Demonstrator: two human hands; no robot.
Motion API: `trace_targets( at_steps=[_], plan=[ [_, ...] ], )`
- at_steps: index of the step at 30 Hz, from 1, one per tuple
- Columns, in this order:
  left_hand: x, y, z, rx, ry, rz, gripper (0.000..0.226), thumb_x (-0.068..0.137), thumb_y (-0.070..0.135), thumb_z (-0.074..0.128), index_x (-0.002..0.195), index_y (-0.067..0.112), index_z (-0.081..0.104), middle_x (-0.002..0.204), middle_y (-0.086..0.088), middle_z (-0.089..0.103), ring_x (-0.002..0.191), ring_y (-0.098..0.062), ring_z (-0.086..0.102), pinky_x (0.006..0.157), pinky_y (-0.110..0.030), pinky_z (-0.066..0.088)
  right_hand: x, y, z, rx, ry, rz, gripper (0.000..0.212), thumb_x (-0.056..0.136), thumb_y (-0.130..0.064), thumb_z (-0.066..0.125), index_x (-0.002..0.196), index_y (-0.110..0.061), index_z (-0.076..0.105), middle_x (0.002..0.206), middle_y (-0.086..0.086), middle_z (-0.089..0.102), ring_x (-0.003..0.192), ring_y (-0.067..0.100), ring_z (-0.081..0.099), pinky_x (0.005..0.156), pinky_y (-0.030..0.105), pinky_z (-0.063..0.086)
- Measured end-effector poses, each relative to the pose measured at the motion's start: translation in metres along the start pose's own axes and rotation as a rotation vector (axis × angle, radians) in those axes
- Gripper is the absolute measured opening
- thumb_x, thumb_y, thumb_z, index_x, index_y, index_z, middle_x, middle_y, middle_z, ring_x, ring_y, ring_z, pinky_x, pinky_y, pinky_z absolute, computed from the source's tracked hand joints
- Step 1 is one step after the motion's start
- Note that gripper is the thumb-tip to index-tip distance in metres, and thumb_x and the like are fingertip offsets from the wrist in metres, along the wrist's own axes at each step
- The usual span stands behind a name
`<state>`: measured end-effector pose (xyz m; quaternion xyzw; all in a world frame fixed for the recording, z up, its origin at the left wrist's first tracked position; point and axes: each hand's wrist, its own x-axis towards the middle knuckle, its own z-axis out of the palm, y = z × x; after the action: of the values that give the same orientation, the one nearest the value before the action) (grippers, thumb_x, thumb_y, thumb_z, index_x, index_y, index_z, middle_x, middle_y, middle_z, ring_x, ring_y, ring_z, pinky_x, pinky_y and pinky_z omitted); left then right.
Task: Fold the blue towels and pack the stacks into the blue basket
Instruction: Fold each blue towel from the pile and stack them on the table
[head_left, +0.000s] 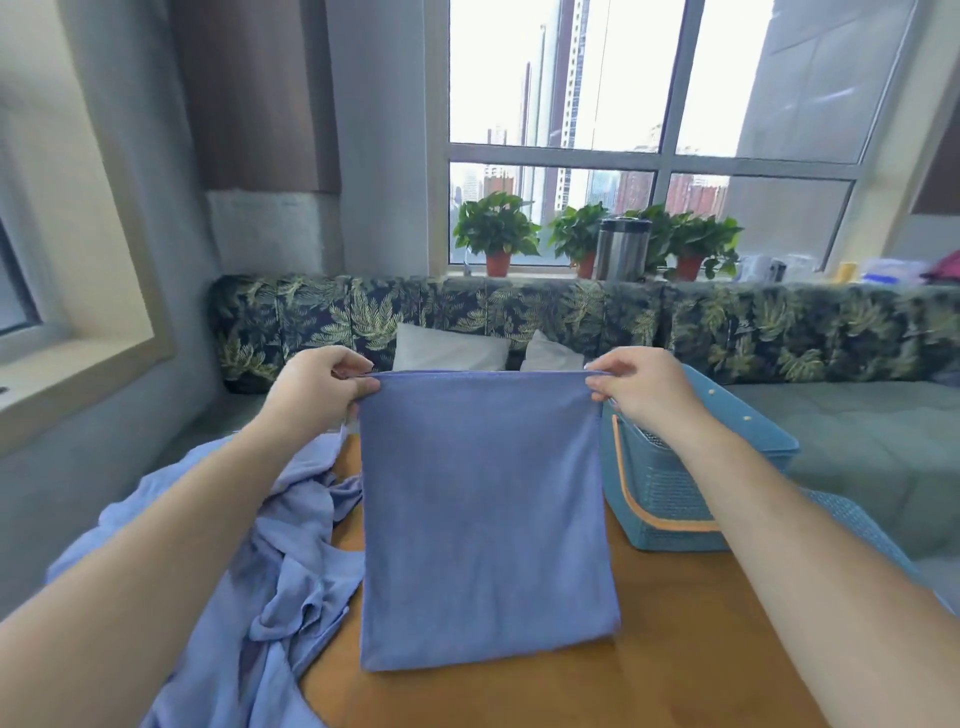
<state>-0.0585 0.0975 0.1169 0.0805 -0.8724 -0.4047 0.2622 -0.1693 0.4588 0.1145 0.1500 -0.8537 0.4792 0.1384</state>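
Observation:
A blue towel (483, 519) hangs doubled over in front of me, its lower edge resting on the wooden table (597, 691). My left hand (322, 387) pinches its top left corner. My right hand (639, 384) pinches its top right corner, so the top edge is stretched straight between them. A heap of crumpled blue towels (244, 561) lies on the table's left side and spills over the edge. The blue basket (670, 493), with an orange handle, stands on the table to the right of the held towel, behind my right forearm.
A leaf-patterned sofa back (571, 317) with two white pillows (449, 348) runs behind the table. Potted plants (496, 228) and a steel flask (622, 249) stand on the windowsill. A green cushion (857, 441) lies at the right.

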Motion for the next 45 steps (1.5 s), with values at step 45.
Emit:
trace_targets(
  at_steps=[45],
  plan=[
    [-0.278, -0.126, 0.092, -0.075, 0.018, -0.227, 0.015, 0.1, 0.03, 0.06, 0.094, 0.044, 0.057, 0.093, 0.012, 0.066, 0.081, -0.002, 0.057, 0.067, -0.006, 0.04, -0.27, 0.14, 0.048, 0.197, -0.138, 0.228, 0.015, 0.093, -0.019, 0.072, 0.096, -0.033, 0.071, 0.097, -0.01, 0.077, 0.097, 0.006, 0.07, 0.084, 0.024, 0.048]
  ],
)
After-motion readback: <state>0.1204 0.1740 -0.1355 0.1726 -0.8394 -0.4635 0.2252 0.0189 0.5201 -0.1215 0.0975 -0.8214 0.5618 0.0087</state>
